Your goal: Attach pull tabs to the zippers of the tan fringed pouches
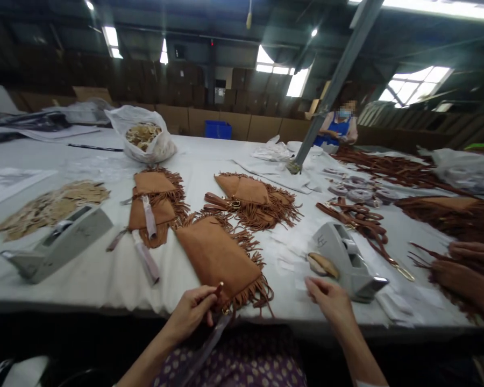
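- Head view: left hand (194, 310) pinched closed, thumb against fingers, on a small brown leather tab (219, 289).
- Tan rectangular suede bag with brown fringe (218, 258): just beyond this pinch, lying on white-covered table (86, 277).
- Right hand (329, 298): fingertips drawn together; cannot tell whether anything is between them.
- Grey plastic tape dispenser (343, 267): just beyond right fingertips, rightward.

The nearest bag (218, 255) is tan (fringe (262, 291) darker), the lap cloth (262, 357) pale-spotted purple.
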`<state>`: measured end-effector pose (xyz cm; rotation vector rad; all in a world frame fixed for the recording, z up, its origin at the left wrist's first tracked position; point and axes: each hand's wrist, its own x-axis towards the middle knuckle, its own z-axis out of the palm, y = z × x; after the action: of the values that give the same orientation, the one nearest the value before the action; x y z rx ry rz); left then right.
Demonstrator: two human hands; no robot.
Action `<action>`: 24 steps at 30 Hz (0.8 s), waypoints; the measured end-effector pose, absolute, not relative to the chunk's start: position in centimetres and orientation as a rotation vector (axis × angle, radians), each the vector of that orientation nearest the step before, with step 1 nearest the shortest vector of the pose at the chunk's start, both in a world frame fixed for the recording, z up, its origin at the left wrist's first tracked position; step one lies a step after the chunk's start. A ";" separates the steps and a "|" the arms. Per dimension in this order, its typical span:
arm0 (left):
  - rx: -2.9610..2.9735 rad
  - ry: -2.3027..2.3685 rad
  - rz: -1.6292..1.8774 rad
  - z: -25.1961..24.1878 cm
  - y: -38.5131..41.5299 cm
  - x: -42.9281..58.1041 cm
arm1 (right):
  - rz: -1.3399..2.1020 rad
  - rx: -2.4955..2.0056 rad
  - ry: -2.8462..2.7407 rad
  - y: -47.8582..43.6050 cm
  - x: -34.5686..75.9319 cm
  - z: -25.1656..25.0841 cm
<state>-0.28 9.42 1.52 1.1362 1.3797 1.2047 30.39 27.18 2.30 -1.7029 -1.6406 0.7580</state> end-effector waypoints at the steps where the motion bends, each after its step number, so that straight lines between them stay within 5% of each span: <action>1: 1.119 1.423 1.222 1.4 9.6 0.0 | 0.933 -1.648 -1.570 26.1 29.3 2.6; 9: 1.260 1.583 1.308 0.9 9.9 1.2 | 1.816 -1.177 -0.807 19.0 18.0 4.0; 24: 1.339 1.586 1.331 1.0 9.6 1.2 | 1.997 -1.204 -0.340 17.6 13.7 4.1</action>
<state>1.25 9.55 0.98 1.3393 1.5858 1.3308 13.71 17.62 4.13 -1.2036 -0.3399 1.9966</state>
